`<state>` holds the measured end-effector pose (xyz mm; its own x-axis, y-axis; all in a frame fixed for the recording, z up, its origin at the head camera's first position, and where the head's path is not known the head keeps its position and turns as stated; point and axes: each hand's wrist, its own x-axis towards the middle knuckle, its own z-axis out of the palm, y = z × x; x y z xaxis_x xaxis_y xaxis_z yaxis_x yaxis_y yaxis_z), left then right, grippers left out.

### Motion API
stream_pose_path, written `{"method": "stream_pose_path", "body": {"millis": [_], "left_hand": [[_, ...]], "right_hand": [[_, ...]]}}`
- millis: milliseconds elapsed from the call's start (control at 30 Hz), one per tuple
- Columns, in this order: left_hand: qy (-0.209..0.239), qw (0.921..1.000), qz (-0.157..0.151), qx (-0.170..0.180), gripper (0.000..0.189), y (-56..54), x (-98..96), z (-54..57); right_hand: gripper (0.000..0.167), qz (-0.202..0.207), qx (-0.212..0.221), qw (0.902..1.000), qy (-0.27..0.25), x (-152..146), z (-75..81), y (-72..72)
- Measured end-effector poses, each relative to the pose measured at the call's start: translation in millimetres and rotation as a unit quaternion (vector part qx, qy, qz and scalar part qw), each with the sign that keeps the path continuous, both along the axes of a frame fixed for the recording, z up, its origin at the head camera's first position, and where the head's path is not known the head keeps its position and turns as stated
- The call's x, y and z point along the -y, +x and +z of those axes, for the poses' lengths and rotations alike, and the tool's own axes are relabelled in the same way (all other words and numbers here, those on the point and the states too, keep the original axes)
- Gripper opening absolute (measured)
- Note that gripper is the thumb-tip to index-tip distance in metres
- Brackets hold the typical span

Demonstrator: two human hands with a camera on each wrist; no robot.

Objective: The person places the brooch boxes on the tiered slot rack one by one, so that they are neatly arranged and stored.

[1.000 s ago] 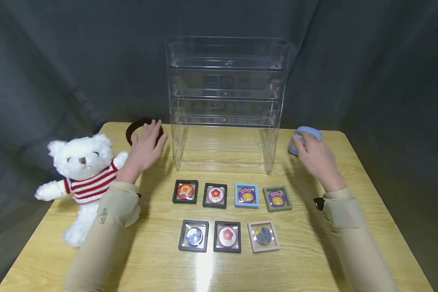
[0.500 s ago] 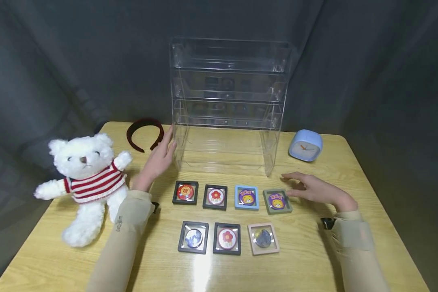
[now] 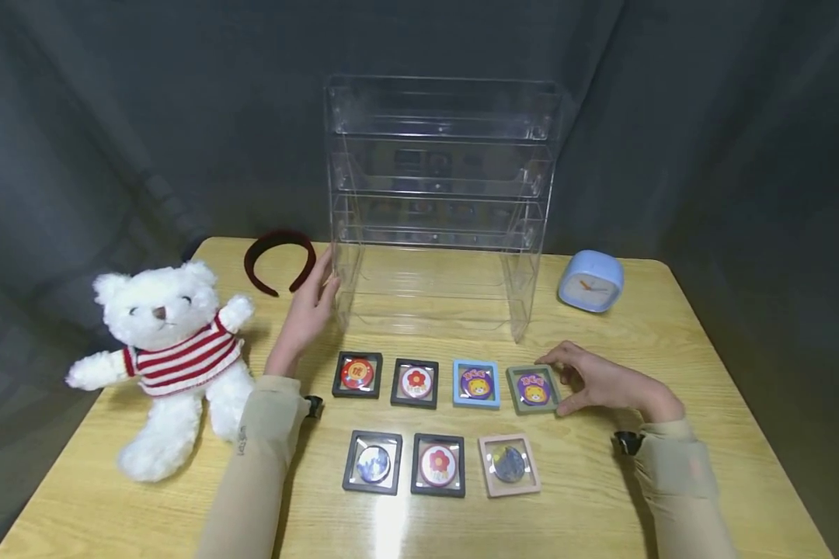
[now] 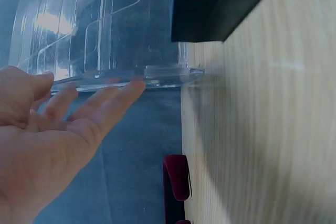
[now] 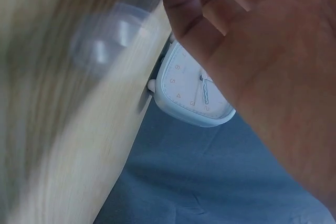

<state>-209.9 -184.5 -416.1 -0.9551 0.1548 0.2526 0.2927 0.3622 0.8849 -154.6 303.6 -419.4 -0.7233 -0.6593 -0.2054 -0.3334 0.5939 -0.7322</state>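
Note:
My left hand (image 3: pixel 311 307) lies with straight fingers against the left side of a clear acrylic tiered rack (image 3: pixel 436 237); the left wrist view shows its fingertips at the lower edge of the clear panel (image 4: pixel 113 77). At the right end of the nearer-rack row is an olive-green square display frame (image 3: pixel 519 388) with a purple bear badge inside. My right hand (image 3: pixel 604 380) spans that frame's right side, fingers at its far edge and thumb at its near corner. In the right wrist view the fingertips and the frame are out of sight.
A blue frame (image 3: pixel 476 401) and several dark frames (image 3: pixel 415 403) share the table, with a pink frame (image 3: pixel 509 491) in the front row. A blue alarm clock (image 3: pixel 593 281) stands back right. A dark red headband (image 3: pixel 280 237) and white teddy bear (image 3: pixel 161 310) are left.
My left hand has moved right from above the headband to the rack's side. My right hand has left the clock and come down to the olive-green frame, fingers closing about its edge.

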Motion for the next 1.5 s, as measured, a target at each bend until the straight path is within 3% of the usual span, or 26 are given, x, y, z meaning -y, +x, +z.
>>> {"method": "stream_pose_path", "body": {"millis": [167, 333, 600, 733, 900, 1033, 1133, 1167, 1333, 1400, 1500], "left_hand": [[-0.004, 0.9996, 0.007, -0.025, 0.061, -0.4, -3.7, -4.8], [-0.011, 0.9996, 0.013, -0.023, 0.061, 3.3, -2.4, -9.6], [-0.011, 0.9989, 0.018, -0.041, 0.060, 2.5, -0.6, -11.7], [-0.009, 0.9982, 0.029, -0.051, 0.059, -0.6, -0.5, -10.4], [-0.008, 0.9983, 0.034, -0.048, 0.059, -0.7, -1.1, -8.0], [-0.006, 0.9983, 0.031, -0.049, 0.059, -1.4, -1.9, -7.4], [0.000, 0.9983, 0.032, -0.049, 0.058, -1.7, -3.6, -5.3], [0.000, 0.9984, 0.032, -0.048, 0.058, 2.0, -5.5, 0.6], [-0.011, 0.9984, 0.031, -0.046, 0.057, 4.3, -3.7, 1.5], [-0.015, 0.9980, 0.030, -0.054, 0.057, -0.2, -1.1, -6.7], [-0.018, 0.9980, 0.029, -0.053, 0.058, -0.9, -2.7, -8.7]], "right_hand": [[0.065, -0.018, 0.011, 0.9998, 0.003, 1, 1.5, 1.9], [0.057, -0.034, 0.016, 0.9993, 0.001, 1, 0.5, 3.0], [0.024, -0.064, -0.011, 0.9968, -0.048, 2, 8.5, -0.5], [0.014, -0.085, -0.048, 0.9926, -0.072, 2, 18.0, -2.3], [0.012, -0.122, -0.124, 0.9816, -0.080, 6, 28.6, -2.5], [0.016, -0.171, -0.184, 0.9618, -0.108, 13, 39.7, -2.4], [0.021, -0.211, -0.222, 0.9401, -0.149, 22, 49.8, -3.3], [0.022, -0.223, -0.235, 0.9315, -0.166, 25, 52.7, -4.0], [0.026, -0.301, -0.295, 0.8782, -0.226, 46, 65.7, -7.6], [0.023, -0.332, -0.312, 0.8553, -0.247, 55, 69.4, -9.7], [0.018, -0.363, -0.333, 0.8268, -0.272, 66, 71.8, -14.4]]}}
